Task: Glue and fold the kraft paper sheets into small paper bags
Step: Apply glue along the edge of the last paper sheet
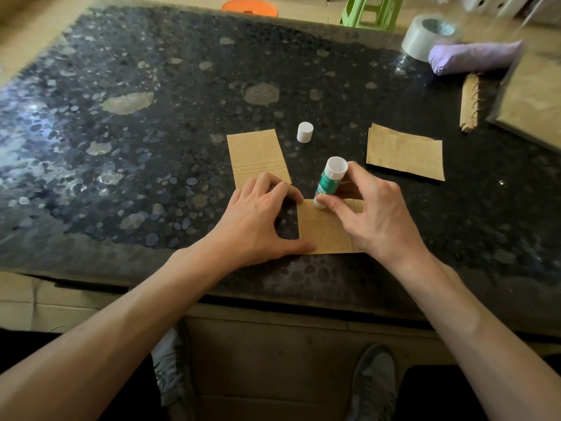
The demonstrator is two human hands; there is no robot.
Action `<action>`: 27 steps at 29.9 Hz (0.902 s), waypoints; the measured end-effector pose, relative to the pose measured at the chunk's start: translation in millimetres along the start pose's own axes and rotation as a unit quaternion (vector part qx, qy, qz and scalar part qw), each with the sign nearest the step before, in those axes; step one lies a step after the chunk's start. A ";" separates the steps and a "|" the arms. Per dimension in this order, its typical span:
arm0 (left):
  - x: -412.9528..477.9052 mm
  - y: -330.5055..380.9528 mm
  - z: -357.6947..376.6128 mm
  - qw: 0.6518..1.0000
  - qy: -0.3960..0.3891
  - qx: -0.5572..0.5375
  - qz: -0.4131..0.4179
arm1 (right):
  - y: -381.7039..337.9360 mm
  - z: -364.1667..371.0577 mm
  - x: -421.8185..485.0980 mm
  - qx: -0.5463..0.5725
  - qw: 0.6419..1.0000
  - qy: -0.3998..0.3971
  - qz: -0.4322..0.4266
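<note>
Near the front edge of the bench (151, 147), about the middle, a kraft paper sheet (324, 229) is laid flat. It's pinned down by the left hand (258, 220), fingers spread and not wrapped round anything: the thumb is pressed on the sheet's near left corner and the fingertips are set by its far left corner. A glue stick (329, 180), white with a green label, is gripped between the thumb and curled fingers of the right hand (373, 220). It's tilted a bit, with its lower end touching the sheet near the far edge. Whether glue is actually showing on the paper can't be told.

Just behind the left hand, a second kraft piece (256, 156) is lying flat, partly covered by the fingers. The glue's white cap (304, 132) is stood upright a little further back, apart from everything. Off to the right, a third kraft piece (405, 154) is lying flat too.

Toward the far right corner, a roll of tape (422, 38), a purple bundle (473, 56) and a spiral-bound notebook (469, 103) are grouped close together. Past the far edge, a green stool (370, 10) and an orange stool (249, 7) can be made out.
</note>
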State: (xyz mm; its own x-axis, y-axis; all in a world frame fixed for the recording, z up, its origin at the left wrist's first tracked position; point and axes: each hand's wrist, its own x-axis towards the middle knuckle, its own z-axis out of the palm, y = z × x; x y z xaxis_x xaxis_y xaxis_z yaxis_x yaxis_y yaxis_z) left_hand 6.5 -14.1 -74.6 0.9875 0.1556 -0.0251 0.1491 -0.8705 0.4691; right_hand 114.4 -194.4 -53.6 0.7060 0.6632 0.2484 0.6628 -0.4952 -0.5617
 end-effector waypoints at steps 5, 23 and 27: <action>0.1 0.0 -0.6 1.000 -0.005 -0.001 -0.001 | 1.5 -2.5 1.0 0.005 1.000 -0.018 0.005; -0.4 3.3 -2.9 1.000 -0.014 0.001 -0.008 | 9.0 -3.3 -3.7 -0.001 1.000 -0.004 0.019; -1.0 3.1 -3.0 1.000 -0.011 0.001 -0.008 | 10.5 -4.7 -5.0 -0.013 1.000 0.006 0.016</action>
State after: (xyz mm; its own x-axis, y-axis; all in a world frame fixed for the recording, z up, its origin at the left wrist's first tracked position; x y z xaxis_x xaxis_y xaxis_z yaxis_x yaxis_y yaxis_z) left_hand 5.8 -15.6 -70.5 0.9859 0.1591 -0.0521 0.1649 -0.8690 0.4666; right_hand 119.0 -205.6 -57.1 0.7293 0.6407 0.2399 0.6464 -0.5304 -0.5485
